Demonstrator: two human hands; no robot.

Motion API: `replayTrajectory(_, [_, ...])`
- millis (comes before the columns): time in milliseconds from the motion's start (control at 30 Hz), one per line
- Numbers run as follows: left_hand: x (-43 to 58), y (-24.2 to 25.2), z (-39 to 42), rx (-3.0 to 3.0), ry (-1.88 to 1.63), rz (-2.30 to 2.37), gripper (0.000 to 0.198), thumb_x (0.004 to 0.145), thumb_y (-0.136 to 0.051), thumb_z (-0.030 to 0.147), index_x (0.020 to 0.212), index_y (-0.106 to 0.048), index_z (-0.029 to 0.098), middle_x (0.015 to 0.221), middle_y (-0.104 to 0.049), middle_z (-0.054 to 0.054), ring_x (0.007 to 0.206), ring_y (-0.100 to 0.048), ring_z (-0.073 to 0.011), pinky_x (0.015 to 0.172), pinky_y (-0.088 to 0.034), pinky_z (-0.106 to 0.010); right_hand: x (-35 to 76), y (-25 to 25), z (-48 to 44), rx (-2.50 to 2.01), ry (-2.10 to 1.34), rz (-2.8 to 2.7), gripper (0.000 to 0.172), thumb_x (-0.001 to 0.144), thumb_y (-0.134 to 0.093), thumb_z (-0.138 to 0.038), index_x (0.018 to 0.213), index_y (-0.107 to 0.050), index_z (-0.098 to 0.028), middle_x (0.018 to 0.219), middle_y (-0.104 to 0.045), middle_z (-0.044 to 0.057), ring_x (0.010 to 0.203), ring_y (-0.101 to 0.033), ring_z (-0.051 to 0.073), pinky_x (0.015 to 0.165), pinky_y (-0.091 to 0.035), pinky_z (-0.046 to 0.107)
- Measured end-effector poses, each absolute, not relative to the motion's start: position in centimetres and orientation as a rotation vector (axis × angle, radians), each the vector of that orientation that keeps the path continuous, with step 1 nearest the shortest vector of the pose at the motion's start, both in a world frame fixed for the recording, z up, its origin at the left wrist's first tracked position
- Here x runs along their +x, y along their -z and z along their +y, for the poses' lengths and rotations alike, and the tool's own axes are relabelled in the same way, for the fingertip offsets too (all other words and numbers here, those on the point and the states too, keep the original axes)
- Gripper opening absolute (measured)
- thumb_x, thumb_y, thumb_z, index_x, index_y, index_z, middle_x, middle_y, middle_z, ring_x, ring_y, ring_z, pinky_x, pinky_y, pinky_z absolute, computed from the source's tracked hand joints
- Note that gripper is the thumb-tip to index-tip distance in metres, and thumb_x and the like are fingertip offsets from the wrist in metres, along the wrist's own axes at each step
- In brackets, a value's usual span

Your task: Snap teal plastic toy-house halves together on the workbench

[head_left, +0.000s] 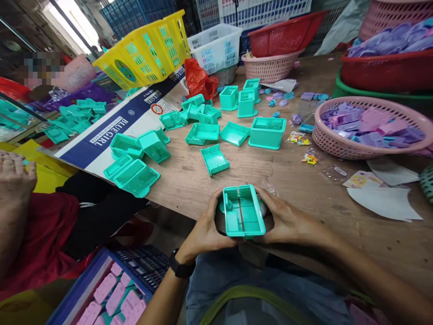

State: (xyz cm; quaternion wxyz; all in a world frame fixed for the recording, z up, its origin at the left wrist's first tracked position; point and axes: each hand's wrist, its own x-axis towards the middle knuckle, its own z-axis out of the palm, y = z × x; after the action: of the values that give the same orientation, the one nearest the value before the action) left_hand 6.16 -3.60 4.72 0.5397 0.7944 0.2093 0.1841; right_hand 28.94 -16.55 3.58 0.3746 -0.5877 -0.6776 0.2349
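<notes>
A teal plastic box [243, 211] made of two halves pressed side by side sits at the near edge of the wooden table [338, 189]. My left hand [204, 230] grips its left side with curled fingers; a black watch is on that wrist. My right hand [287, 219] clasps its right side. Both hands squeeze the halves together, open side up.
Several loose teal box halves [267, 132] lie across the table, some on a flattened cardboard sheet [111, 131]. A pink basket [367, 128] of purple parts stands right, papers [385, 201] near it. Yellow, white and red baskets stand behind. Another person's hand [13, 174] is at left.
</notes>
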Motion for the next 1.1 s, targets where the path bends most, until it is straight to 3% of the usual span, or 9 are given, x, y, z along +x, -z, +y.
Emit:
replayTrajectory(533, [6.5, -5.7, -3.8, 1.916, -0.443, 0.508, 0.107, 0.065, -0.095, 0.033, 0.151, -0.032, 0.027, 0.147, -0.056, -0.010, 0.135, -0.058, -0.0342, 0.119, -0.047, -0.052, 28.5, -3.4, -16.5, -1.409, -0.502, -1.777, 0.123, 0.073, -0.087, -0.028, 0.169, -0.009, -0.025, 0.164, -0.044, 0.019, 0.145, -0.053, 0.035, 0.117, -0.049, 0.046])
replayTrajectory(967, [6.5, -5.8, -4.1, 1.933, -0.401, 0.576, 0.106, 0.066, -0.092, 0.029, 0.151, -0.030, 0.026, 0.141, -0.059, -0.010, 0.130, -0.061, -0.0353, 0.118, -0.046, -0.058, 28.5, -2.9, -16.6, -1.380, -0.505, -1.780, 0.132, 0.073, -0.088, -0.027, 0.170, 0.001, -0.027, 0.168, -0.038, 0.020, 0.148, -0.050, 0.034, 0.119, -0.048, 0.046])
replayTrajectory(1100, [6.3, -5.3, -4.1, 1.917, -0.395, 0.589, 0.115, 0.063, -0.097, 0.038, 0.153, -0.025, 0.031, 0.148, -0.053, -0.011, 0.133, -0.058, -0.0387, 0.118, -0.044, -0.063, 28.2, -3.1, -16.8, -1.381, -0.543, -1.770, 0.131, 0.075, -0.087, -0.026, 0.170, 0.002, -0.027, 0.166, -0.040, 0.019, 0.148, -0.049, 0.035, 0.119, -0.048, 0.048])
